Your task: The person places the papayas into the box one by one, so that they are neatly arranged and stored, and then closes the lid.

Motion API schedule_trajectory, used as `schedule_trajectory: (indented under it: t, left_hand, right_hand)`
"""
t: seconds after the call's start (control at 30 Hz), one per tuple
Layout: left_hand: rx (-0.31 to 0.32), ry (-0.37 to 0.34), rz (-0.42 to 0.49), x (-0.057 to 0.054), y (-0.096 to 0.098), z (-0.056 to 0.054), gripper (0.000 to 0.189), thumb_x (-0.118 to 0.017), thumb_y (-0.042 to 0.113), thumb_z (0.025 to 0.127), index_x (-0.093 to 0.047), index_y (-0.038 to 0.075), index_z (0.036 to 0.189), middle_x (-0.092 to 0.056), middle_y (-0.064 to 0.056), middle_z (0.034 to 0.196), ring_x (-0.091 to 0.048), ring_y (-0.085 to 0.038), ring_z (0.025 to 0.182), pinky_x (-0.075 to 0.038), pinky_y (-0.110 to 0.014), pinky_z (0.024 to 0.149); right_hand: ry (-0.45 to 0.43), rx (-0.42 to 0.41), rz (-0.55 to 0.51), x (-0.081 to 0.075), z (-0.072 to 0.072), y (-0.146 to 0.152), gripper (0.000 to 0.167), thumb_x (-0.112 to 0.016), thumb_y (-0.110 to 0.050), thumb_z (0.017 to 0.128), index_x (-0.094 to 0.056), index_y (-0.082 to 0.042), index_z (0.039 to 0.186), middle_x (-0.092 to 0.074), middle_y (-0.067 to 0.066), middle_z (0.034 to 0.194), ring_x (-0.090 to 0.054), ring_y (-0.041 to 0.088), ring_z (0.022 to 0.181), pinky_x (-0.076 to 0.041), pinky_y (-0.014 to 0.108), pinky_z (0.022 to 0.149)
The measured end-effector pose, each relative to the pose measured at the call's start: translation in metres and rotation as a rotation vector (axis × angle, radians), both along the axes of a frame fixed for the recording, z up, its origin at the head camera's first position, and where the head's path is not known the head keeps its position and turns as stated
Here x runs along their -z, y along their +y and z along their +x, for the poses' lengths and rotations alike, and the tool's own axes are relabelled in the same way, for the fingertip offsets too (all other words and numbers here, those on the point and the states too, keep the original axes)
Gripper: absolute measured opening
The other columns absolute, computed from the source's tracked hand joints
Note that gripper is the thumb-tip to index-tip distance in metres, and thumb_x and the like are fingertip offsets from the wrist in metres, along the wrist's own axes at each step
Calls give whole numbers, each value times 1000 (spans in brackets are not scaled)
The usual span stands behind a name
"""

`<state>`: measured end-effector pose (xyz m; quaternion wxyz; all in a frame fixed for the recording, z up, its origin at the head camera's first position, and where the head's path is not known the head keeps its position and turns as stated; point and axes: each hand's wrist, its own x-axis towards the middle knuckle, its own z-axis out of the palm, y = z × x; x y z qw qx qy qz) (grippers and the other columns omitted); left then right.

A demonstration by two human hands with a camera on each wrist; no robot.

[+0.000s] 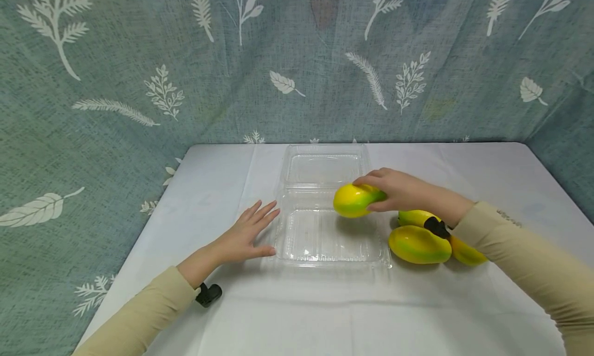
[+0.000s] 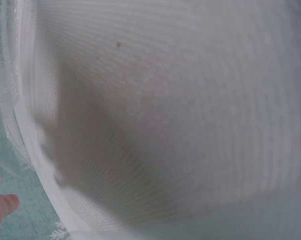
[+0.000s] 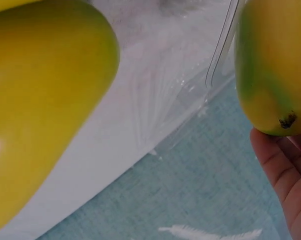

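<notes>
In the head view my right hand (image 1: pixel 394 189) grips a yellow-green mango (image 1: pixel 353 201) by one end, holding it above the clear plastic box (image 1: pixel 301 237). That box lies with its lid folded back toward the wall. My left hand (image 1: pixel 243 236) is spread with straight fingers beside the box's left edge and holds nothing. The right wrist view shows the held mango (image 3: pixel 275 70) with a dark stem spot near the fingers. Only some fingertips (image 2: pixel 3 204) of the left hand show in the left wrist view.
Several more mangoes (image 1: pixel 419 245) lie grouped to the right of the box, partly behind the right wrist. A white cloth (image 1: pixel 297 320) covers the table. Behind it hangs a blue-green curtain (image 1: pixel 297 62) with a white leaf print.
</notes>
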<state>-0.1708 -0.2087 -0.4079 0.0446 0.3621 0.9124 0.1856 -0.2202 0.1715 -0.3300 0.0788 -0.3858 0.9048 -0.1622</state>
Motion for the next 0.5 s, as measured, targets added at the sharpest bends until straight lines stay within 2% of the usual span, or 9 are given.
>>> schedule_trajectory:
  t: [0.33, 0.5]
  left_hand:
    - [0, 33, 51, 4, -1, 0, 87, -54, 60, 81, -27, 6, 144, -20, -12, 151, -10, -45, 136, -12, -61, 105]
    - [-15, -4, 26, 2, -1, 0, 86, -59, 54, 81, -25, 8, 145, -17, -10, 152, -7, -43, 137, -11, -60, 106]
  right_hand:
    - [22, -46, 8, 8, -3, -8, 54, -71, -23, 80, -51, -8, 127, -56, 11, 122, -52, 29, 109, -43, 45, 93]
    - [17, -46, 35, 9, -4, -12, 54, -71, -24, 80, -51, -9, 128, -56, 11, 122, -51, 30, 110, -43, 45, 93]
